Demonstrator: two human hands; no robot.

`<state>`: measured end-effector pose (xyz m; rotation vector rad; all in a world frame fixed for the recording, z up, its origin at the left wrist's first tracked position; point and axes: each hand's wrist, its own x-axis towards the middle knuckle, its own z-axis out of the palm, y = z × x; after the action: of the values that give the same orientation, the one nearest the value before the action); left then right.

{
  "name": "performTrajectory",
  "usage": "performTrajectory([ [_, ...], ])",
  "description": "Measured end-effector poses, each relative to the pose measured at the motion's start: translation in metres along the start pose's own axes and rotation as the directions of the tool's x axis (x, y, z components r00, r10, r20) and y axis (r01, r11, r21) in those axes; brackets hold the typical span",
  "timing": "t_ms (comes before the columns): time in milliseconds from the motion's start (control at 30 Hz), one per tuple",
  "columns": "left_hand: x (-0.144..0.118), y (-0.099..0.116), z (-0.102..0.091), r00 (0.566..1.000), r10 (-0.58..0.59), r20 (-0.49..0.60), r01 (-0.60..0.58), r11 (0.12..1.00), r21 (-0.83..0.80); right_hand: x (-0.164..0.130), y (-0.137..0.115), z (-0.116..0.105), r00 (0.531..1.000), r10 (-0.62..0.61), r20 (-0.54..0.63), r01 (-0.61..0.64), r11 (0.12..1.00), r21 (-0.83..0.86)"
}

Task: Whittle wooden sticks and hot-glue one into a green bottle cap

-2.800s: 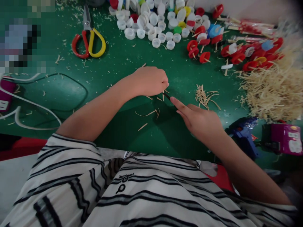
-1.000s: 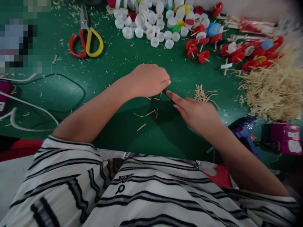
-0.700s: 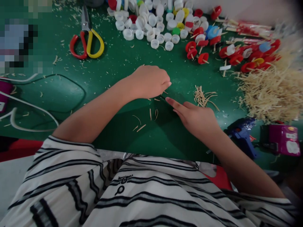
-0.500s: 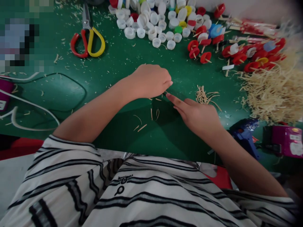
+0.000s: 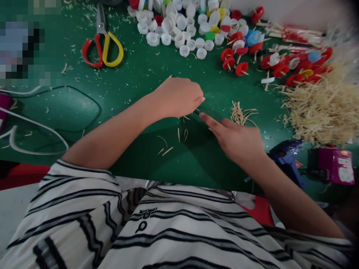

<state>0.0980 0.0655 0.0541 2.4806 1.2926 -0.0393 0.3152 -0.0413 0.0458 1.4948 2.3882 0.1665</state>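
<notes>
Green tabletop (image 5: 207, 160); at three o'clock, right hand (image 5: 238, 138) gripping a dark tool (image 5: 198, 112), forefinger extended; at twelve, left hand (image 5: 182, 97) curled, contents hidden; tool, at one o'clock, probably light, stiff, best held behind its tip.

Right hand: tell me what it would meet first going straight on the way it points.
Probably the left hand, close ahead of the right hand; the exact depth between them is unclear.
</notes>
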Motion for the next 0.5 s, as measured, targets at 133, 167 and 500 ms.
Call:
performTrajectory([
  [133, 0.0000, -0.0015, 0.0000, 1.000, -0.011, 0.023, 0.012, 1.000, -0.014, -0.0008, 0.0037, 0.0045, 0.999, -0.045, 0.025, 0.045, 0.999, -0.008],
  [167, 0.0000, -0.0022, -0.0002, 1.000, -0.012, 0.027, 0.013, 1.000, -0.016, -0.0018, 0.0033, 0.0056, 0.998, -0.048, 0.031, 0.048, 0.999, -0.009],
  [500, 0.0017, 0.0051, 0.0017, 0.997, -0.075, 0.015, 0.075, 0.997, -0.018, 0.0001, -0.0016, -0.0006, 1.000, 0.012, 0.014, -0.012, 1.000, -0.022],
])
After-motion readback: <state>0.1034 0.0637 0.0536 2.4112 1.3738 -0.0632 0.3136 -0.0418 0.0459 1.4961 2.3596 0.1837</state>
